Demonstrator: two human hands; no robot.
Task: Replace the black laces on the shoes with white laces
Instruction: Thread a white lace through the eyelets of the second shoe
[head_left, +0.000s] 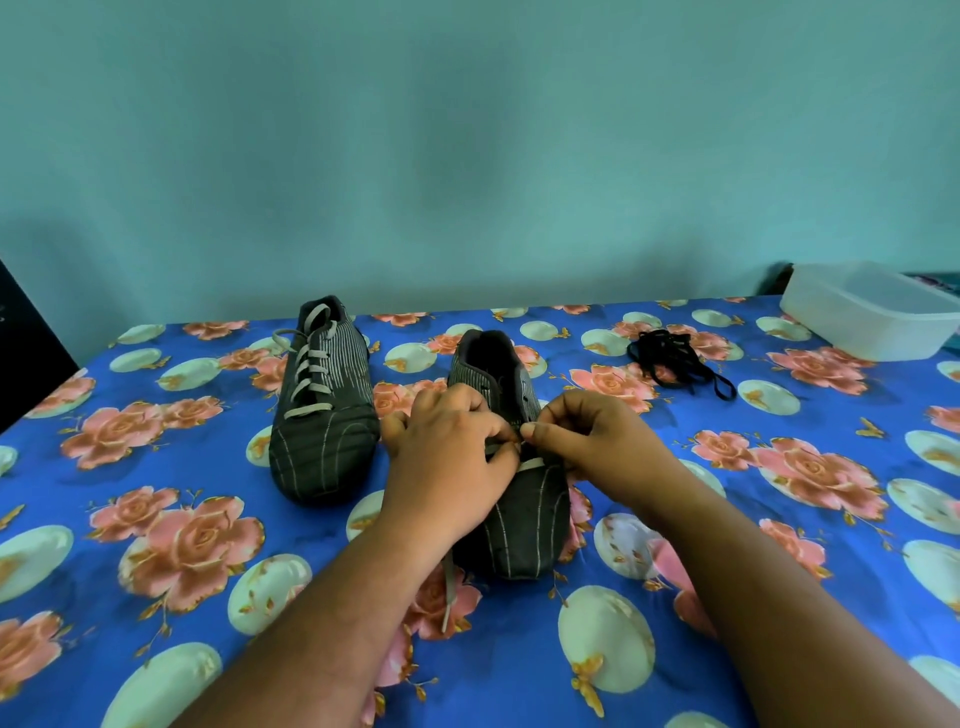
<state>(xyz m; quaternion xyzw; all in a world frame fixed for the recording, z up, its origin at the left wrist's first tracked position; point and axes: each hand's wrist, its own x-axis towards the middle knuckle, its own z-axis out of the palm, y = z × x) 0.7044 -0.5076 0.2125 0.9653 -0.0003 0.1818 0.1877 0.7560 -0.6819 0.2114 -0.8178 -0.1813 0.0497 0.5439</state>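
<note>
Two dark striped shoes stand on a blue floral cloth. The left shoe (324, 410) is laced with a white lace. Over the right shoe (519, 519), near me, both hands work at the eyelets. My left hand (447, 467) and my right hand (597, 441) pinch the white lace (531, 463) where their fingertips meet. One end of that lace (448, 592) trails out below my left wrist onto the cloth. The lower eyelets are hidden by my hands. A bundle of black laces (675, 361) lies to the right of the shoes.
A translucent plastic box (872, 312) sits at the far right corner of the cloth. A teal wall rises right behind the table. A dark object (26, 353) stands at the left edge.
</note>
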